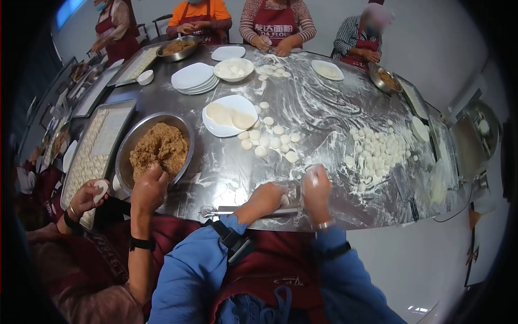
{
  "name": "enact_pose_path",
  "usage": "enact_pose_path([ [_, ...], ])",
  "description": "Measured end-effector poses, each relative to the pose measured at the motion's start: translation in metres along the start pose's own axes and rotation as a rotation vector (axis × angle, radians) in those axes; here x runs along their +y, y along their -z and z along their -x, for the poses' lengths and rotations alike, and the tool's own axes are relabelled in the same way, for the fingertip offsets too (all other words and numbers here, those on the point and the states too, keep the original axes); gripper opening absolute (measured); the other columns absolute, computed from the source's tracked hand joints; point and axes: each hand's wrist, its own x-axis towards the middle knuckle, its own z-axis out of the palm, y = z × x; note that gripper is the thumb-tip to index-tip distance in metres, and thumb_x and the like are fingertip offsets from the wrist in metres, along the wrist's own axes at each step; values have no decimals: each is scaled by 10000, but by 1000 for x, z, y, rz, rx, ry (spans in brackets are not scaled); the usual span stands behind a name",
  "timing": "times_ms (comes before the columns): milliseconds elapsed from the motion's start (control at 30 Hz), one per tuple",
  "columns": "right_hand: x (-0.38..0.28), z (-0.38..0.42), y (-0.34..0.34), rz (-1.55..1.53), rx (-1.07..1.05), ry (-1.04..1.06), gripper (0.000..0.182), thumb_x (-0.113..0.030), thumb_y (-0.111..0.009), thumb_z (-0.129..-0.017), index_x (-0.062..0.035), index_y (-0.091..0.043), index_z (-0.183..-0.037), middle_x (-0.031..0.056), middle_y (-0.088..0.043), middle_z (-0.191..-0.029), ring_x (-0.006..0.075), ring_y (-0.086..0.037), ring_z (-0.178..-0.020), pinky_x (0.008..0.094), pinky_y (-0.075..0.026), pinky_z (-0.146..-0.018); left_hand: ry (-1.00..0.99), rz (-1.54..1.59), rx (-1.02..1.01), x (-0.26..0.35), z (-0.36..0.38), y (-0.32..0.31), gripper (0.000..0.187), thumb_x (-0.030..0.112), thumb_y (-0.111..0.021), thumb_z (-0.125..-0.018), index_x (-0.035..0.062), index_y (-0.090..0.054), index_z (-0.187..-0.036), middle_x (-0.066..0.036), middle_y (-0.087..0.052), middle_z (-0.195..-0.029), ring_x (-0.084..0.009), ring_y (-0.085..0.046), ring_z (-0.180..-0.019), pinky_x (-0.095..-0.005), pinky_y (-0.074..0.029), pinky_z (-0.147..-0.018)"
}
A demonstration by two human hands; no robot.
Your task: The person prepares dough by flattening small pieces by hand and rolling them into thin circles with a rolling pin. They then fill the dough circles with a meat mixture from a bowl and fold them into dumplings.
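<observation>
Both my hands are over the front edge of the floury metal table. My left hand [264, 201] is bent low with its fingers curled in; what they grip is hidden, with a pale patch by the fingertips. Beside it on the right, my right hand [317, 194] is raised in a loose fist, floury and slightly blurred; its contents do not show. A thin metal bar [229, 209] with a ring-like end lies along the edge, partly behind my left hand. Beyond my hands, several small dough discs [275, 142] sit near a white plate [212, 126] of flat dough wrappers [229, 116].
At left, a co-worker's hand [150, 189] reaches into a steel bowl [123, 162] of brown filling [159, 148]; the other holds a wrapper [100, 191]. A tray of dumplings [89, 162] lies beyond. Dough pieces [377, 151] cluster at right. Several people stand across the table.
</observation>
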Motion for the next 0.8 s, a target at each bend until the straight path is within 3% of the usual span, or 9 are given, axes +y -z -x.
enact_pose_path([
  [100,13,35,16,-82,15,-65,107,-58,-564,-749,-36,-505,-835,175,-573,-714,349,-579,-647,402,-458,-617,11,-95,-149,-1,6,13,129,178,-577,-825,80,-620,-895,-164,-652,-840,-364,-620,-849,-441,-477,-766],
  [167,18,39,14,-160,43,-82,108,-56,-563,-748,-33,-502,-835,181,-568,-715,359,-576,-650,403,-457,-617,39,53,-35,-2,14,11,118,153,-560,-819,80,-618,-892,-170,-648,-828,-372,-618,-831,-442,-481,-753],
  [267,0,-9,-6,69,11,-45,106,-47,-560,-740,-33,-496,-823,167,-560,-709,322,-580,-638,382,-457,-611,16,54,-8,5,2,-2,119,144,-551,-820,81,-621,-891,-177,-643,-811,-375,-617,-815,-445,-486,-739],
  [333,-1,-25,-22,55,79,116,108,-34,-558,-736,-37,-491,-820,151,-543,-692,294,-564,-621,371,-453,-602,19,133,101,4,-6,-9,117,142,-554,-819,85,-626,-890,-172,-647,-812,-367,-618,-816,-438,-488,-734],
  [433,-2,1,-1,42,41,-2,117,-32,-569,-736,-39,-492,-825,148,-539,-681,309,-557,-620,377,-451,-598,-32,-76,-64,-5,-1,-2,110,132,-562,-814,76,-626,-883,-169,-650,-814,-359,-620,-822,-429,-490,-733],
  [567,16,38,14,-109,66,-73,123,-35,-577,-741,-42,-496,-832,156,-534,-682,336,-533,-614,390,-449,-599,68,104,56,-13,13,8,114,140,-573,-798,69,-622,-872,-167,-644,-800,-346,-627,-816,-419,-486,-731],
  [633,1,21,9,6,93,37,126,-46,-585,-739,-41,-497,-830,161,-552,-695,342,-558,-632,394,-453,-606,11,163,2,-8,17,7,121,138,-562,-796,68,-614,-879,-169,-639,-794,-352,-627,-800,-420,-484,-721],
  [700,-2,-9,-11,17,59,-79,121,-54,-583,-743,-39,-499,-830,168,-563,-704,356,-577,-651,402,-455,-612,58,82,51,6,10,7,129,123,-547,-794,66,-607,-893,-174,-640,-795,-363,-627,-792,-427,-485,-713],
  [800,1,-27,-26,88,75,58,114,-59,-578,-744,-40,-501,-826,178,-572,-707,358,-591,-666,407,-456,-611,70,65,124,1,-5,-10,130,124,-554,-804,76,-610,-911,-177,-645,-799,-368,-625,-809,-435,-484,-720],
])
